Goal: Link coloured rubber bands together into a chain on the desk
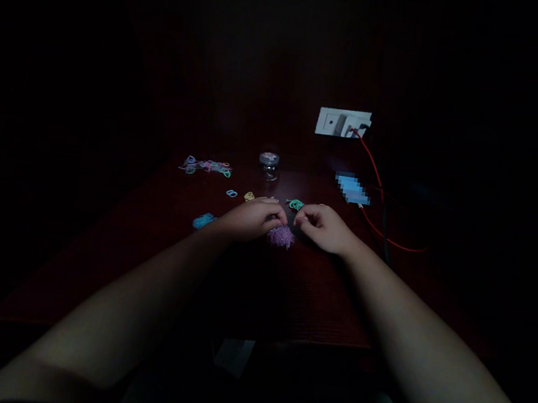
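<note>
Over the dark red table, my left hand (257,218) has its fingers curled and pressed together beside a purple bundle of thin strands (282,236). Facing it, my right hand (324,227) is closed, thumb against fingers, just right of the same bundle. Whatever either hand pinches is too small and dark to name. A green looped bundle (295,204) lies behind the gap between the hands. Left of my left wrist is a blue bundle (204,221). Small blue loops (232,193) and yellow loops (249,196) lie beyond my left hand.
A round clear container (268,164) stands at the back of the table (255,294). Mixed coloured loops (206,166) lie back left. At the right is a pixelated phone-like object (352,188) with a red cable (373,163) near it; a plug sits in the wall socket (329,122).
</note>
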Action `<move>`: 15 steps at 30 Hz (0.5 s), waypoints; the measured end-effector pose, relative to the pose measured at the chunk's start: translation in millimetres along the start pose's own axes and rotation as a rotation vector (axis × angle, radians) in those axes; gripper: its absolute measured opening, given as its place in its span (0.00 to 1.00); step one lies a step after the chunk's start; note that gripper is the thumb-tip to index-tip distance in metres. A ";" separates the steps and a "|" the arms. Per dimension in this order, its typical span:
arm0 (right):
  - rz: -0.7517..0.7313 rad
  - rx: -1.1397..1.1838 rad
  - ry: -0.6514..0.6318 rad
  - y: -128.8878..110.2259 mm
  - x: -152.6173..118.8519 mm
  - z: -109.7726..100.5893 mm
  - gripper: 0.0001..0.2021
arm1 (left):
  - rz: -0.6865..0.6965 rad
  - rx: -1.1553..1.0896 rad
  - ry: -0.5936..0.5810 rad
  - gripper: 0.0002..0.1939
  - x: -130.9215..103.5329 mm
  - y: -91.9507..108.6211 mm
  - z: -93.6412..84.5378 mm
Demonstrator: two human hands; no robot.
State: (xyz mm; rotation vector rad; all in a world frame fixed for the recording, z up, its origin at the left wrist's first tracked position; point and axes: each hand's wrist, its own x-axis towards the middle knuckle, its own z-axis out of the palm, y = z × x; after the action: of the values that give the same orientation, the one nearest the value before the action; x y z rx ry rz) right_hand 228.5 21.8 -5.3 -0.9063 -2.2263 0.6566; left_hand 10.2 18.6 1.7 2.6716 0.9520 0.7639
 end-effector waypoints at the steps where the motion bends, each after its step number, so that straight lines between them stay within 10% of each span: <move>1: -0.001 0.003 0.004 0.3 -0.1 -0.1 0.07 | -0.009 -0.002 -0.012 0.06 0.4 0.6 0.0; 15: 0.000 0.002 0.032 -2.8 -1.2 -0.3 0.07 | -0.027 -0.024 -0.035 0.07 1.7 4.1 -0.5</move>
State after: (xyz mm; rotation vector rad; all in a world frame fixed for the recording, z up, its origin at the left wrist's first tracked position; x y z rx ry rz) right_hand 228.1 19.2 -3.8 -0.9094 -2.1968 0.6400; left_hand 13.3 16.5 4.2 2.6367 0.9626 0.7162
